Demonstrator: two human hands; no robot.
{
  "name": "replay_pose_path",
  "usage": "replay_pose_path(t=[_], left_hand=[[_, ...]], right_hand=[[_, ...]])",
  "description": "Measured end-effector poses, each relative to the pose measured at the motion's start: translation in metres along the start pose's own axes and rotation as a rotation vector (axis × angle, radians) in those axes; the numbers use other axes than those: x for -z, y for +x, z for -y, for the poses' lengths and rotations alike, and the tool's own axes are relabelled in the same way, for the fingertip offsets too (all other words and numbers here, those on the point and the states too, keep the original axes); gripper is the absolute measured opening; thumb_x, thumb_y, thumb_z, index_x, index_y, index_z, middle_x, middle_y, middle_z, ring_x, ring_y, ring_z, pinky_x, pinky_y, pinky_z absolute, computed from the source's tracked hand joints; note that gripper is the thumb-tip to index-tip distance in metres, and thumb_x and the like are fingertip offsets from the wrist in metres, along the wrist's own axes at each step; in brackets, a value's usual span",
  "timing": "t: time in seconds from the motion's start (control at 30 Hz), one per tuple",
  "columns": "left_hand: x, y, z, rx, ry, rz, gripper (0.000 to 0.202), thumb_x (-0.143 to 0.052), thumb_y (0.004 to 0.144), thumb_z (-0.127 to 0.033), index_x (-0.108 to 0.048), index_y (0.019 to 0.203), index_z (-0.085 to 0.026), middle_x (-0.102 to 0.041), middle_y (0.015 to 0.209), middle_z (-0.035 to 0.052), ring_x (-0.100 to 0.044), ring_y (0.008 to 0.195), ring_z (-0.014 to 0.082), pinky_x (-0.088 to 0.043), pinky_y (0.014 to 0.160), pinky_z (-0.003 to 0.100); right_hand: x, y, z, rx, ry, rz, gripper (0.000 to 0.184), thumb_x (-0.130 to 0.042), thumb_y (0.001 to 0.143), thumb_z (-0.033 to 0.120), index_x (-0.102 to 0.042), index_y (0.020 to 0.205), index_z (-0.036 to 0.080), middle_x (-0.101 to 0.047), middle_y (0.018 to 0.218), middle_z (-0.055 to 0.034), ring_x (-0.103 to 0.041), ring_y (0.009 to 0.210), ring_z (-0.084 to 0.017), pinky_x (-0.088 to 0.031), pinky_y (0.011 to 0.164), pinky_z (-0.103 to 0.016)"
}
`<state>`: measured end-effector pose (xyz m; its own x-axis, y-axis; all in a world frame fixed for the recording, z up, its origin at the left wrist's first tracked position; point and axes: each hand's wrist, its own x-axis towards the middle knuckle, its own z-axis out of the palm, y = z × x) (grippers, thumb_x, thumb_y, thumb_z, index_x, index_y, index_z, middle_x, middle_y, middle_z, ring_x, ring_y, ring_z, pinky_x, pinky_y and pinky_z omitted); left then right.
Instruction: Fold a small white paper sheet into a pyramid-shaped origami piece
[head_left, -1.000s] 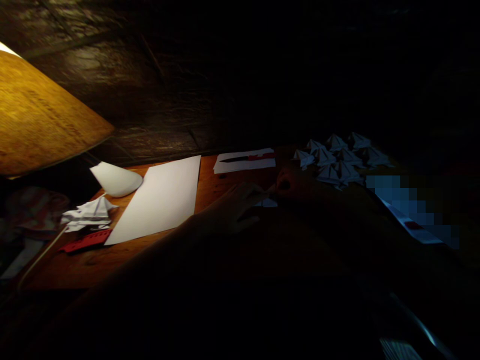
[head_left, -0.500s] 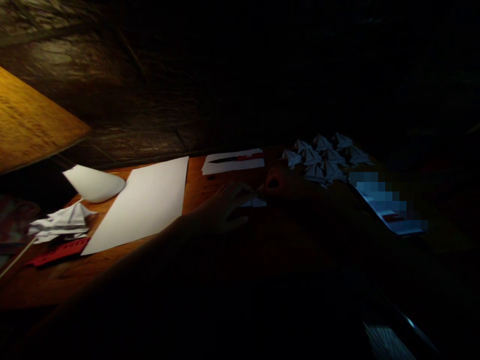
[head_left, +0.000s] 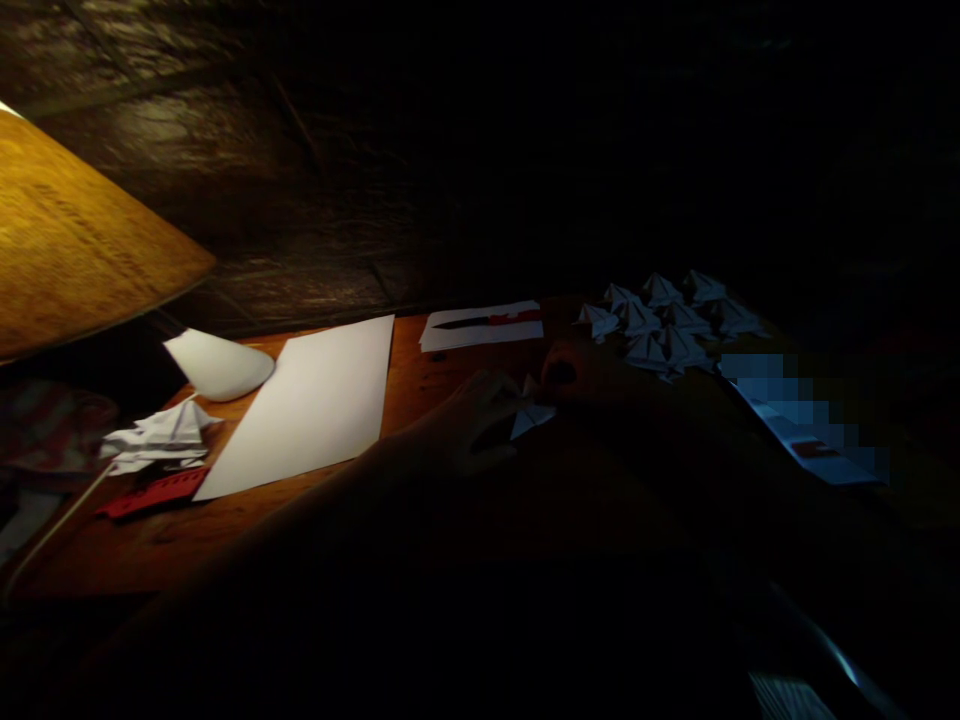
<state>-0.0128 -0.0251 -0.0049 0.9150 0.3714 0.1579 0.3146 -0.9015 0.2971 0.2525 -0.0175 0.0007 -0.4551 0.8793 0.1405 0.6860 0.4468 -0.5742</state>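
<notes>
In the dim middle of the table is a small folded piece of white paper [head_left: 534, 416], partly covered by fingers. My left hand [head_left: 480, 422] reaches it from the left, its curved fingers at the paper's upper edge and its thumb lower down. From the right, my right hand [head_left: 581, 370] is curled closed with its fingertips at the top of the same paper. Deep shadow hides most of the right fingers. Beyond the right hand stand several folded paper figures [head_left: 666, 320] with pointed tops, grouped close together.
A knife [head_left: 487, 320] with a red handle lies on small white sheets [head_left: 480, 338] at the back. Left are a large white sheet [head_left: 307, 400], a white curved object [head_left: 221, 365], crumpled paper [head_left: 161, 437] and a red item [head_left: 154, 495]. A lit phone-like screen [head_left: 810, 425] lies right.
The view has shifted, so everything sits slightly further right. The folded paper has tilted up between my hands and shows more of its face.
</notes>
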Motion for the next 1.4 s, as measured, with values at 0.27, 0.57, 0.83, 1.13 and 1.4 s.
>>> replay_pose_path(t=[0.27, 0.57, 0.83, 1.13, 1.4], left_hand=[[0.004, -0.005, -0.001, 0.021, -0.039, 0.001, 0.070, -0.066, 0.095, -0.038, -0.039, 0.159, -0.034, -0.050, 0.151, 0.0113, -0.049, 0.137, 0.0335, -0.045, 0.115, 0.057], [0.013, -0.004, -0.008, 0.007, -0.048, 0.029, 0.062, -0.062, 0.096, -0.029, -0.044, 0.155, -0.034, -0.052, 0.152, 0.0089, -0.051, 0.137, 0.0311, -0.045, 0.115, 0.055], [0.015, -0.001, -0.014, 0.017, -0.065, 0.025, 0.066, -0.062, 0.095, -0.027, -0.042, 0.158, -0.036, -0.053, 0.148, 0.0090, -0.052, 0.135, 0.0312, -0.046, 0.115, 0.054], [0.010, -0.002, -0.008, -0.049, -0.036, -0.010, 0.060, -0.061, 0.095, -0.026, -0.046, 0.153, -0.029, -0.055, 0.146, 0.0110, -0.051, 0.135, 0.0316, -0.047, 0.113, 0.054], [0.010, -0.003, -0.006, -0.051, -0.007, -0.020, 0.052, -0.063, 0.095, -0.030, -0.052, 0.146, -0.027, -0.061, 0.138, 0.0124, -0.055, 0.129, 0.0318, -0.047, 0.108, 0.053]], right_hand=[[0.001, 0.001, -0.004, 0.023, -0.009, 0.016, 0.016, -0.077, 0.084, 0.033, -0.079, 0.083, 0.017, -0.075, 0.101, -0.0103, -0.068, 0.093, -0.022, -0.048, 0.081, -0.032], [-0.001, 0.003, 0.001, -0.065, 0.009, 0.038, 0.010, -0.076, 0.081, 0.027, -0.079, 0.079, 0.018, -0.078, 0.092, -0.0072, -0.069, 0.087, -0.021, -0.047, 0.073, -0.028], [-0.005, 0.012, 0.008, -0.212, -0.006, 0.032, 0.008, -0.072, 0.074, 0.014, -0.078, 0.071, 0.019, -0.079, 0.087, -0.0045, -0.069, 0.083, -0.020, -0.046, 0.068, -0.026], [-0.005, 0.015, 0.001, -0.190, 0.033, 0.073, 0.006, -0.076, 0.076, 0.017, -0.080, 0.073, 0.018, -0.079, 0.088, -0.0072, -0.070, 0.081, -0.021, -0.048, 0.067, -0.028], [-0.003, 0.013, 0.001, -0.212, 0.067, 0.070, 0.002, -0.079, 0.077, 0.018, -0.080, 0.077, 0.017, -0.080, 0.089, -0.0067, -0.072, 0.083, -0.020, -0.047, 0.066, -0.026]])
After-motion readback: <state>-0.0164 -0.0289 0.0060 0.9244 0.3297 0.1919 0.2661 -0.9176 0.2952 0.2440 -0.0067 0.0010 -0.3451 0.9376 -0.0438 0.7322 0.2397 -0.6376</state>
